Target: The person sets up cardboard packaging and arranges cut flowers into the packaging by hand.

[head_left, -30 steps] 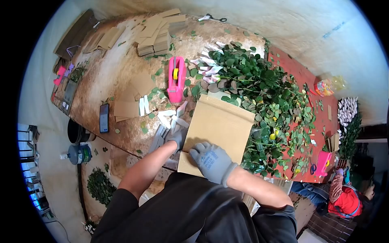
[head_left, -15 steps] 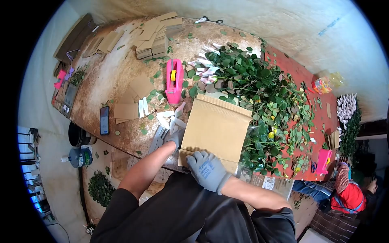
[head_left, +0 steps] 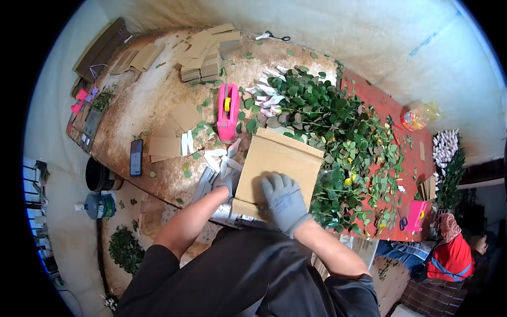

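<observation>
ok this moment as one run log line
right hand: gloved, on cardboard | left hand: gloved, at cardboard's left edge, partly hidden | leafy stems: right of cardboard | tape dispenser: on table

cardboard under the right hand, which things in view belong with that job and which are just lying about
Probably part of the job:
cardboard under the right hand
pink tape dispenser
leafy stems

Probably just lying about:
phone
blue bottle

Left hand [head_left: 226, 181] partly hidden beside the cardboard [head_left: 279, 162]; phone [head_left: 136, 157] text illegibly small
</observation>
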Motion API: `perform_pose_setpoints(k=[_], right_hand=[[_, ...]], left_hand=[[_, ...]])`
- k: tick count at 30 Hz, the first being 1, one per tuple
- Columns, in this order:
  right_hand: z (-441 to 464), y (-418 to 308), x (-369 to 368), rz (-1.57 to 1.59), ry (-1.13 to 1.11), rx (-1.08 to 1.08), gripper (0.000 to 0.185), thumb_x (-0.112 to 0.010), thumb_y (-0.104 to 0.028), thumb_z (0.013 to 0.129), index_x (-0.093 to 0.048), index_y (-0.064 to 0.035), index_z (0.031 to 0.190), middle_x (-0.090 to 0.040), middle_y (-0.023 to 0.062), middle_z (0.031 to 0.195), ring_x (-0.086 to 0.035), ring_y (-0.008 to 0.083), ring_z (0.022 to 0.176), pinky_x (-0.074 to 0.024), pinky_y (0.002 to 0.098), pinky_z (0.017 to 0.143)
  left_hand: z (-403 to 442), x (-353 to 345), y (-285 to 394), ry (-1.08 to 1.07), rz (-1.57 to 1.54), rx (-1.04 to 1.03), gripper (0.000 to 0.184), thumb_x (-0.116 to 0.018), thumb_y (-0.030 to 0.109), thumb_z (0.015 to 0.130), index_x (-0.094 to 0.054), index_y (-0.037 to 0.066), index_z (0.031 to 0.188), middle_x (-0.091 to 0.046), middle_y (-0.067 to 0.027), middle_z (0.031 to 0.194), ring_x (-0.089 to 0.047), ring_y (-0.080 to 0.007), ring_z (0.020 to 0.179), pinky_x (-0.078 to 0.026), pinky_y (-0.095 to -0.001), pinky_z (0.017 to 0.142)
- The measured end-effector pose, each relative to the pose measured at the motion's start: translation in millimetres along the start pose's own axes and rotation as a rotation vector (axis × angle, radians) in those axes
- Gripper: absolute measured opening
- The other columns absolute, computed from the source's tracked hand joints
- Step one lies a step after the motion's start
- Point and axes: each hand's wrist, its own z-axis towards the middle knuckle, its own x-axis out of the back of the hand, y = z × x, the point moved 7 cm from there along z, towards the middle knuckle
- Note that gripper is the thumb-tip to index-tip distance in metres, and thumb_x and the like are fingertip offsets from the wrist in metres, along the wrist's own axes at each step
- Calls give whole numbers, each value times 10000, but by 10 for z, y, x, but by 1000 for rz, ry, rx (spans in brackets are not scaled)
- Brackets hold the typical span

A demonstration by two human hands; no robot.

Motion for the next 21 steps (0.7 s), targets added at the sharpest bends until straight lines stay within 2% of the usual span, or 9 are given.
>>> perform_pose_setpoints(k=[5,7,8,11,15,16,18,20,21], right_hand=[[10,41,-141,-114,-17,66,723,-790,-327,735,-533,-6,1330,-502,214,1361,-489,387,1247,-399,492,1023],[48,2,25,-212,93,138,575,-671,-243,792,-570,-23,1313,-510,225,1374,-480,397,1287,-396,519,1035],[47,7,39,-178,22,137,576,-651,-227,814,-559,-20,1343,-476,244,1430,-450,425,1323,-373,550,1064],[86,-27,-57,-302,-10,186,684,-718,-273,785,-519,-11,1384,-443,232,1454,-410,430,1352,-339,528,1107],[75,-89,-168,-329,45,235,563,-655,-213,816,-555,-34,1339,-493,202,1401,-496,371,1257,-422,459,986],[83,-74,-119,-299,58,205,563,-674,-234,800,-559,-17,1306,-525,189,1328,-533,341,1167,-440,435,912],[99,-15,-24,-263,42,146,577,-685,-233,786,-553,-3,1298,-531,188,1296,-535,340,1138,-437,438,906],[112,101,47,-274,142,107,597,-703,-196,754,-528,29,1279,-548,180,1197,-552,333,1047,-456,432,848],[117,152,3,-274,142,107,597,-703,-196,754,-528,29,1279,-548,180,1197,-552,333,1047,-456,432,848]], left_hand=[[155,-91,-228,42,-70,26,506,-585,371,952,-606,63,1353,-614,-214,1366,-573,-333,1286,-474,-404,1024],[204,-119,-293,48,-82,34,512,-591,371,947,-604,63,1355,-611,-215,1370,-567,-332,1295,-472,-405,1024],[227,-124,-324,49,-83,33,515,-594,371,944,-602,64,1357,-609,-215,1372,-564,-331,1300,-471,-405,1024],[154,-71,-179,10,-7,85,511,-556,373,981,-570,83,1401,-569,-191,1438,-524,-311,1345,-413,-373,1109],[52,-56,70,-96,-105,-67,570,-595,397,943,-545,102,1427,-562,-179,1449,-523,-298,1344,-423,-371,1103],[77,-104,16,-52,17,-129,580,-602,428,910,-590,90,1381,-602,-190,1392,-561,-319,1298,-446,-385,1080],[2,-31,204,-8,136,-187,596,-608,460,878,-634,79,1336,-642,-202,1335,-598,-341,1252,-470,-399,1057],[-329,157,804,-324,539,23,557,-569,465,813,-748,56,1144,-695,-214,1227,-664,-383,1148,-514,-431,991],[-334,141,782,-324,539,22,557,-569,465,813,-748,56,1144,-695,-214,1227,-664,-383,1148,-514,-431,991]])
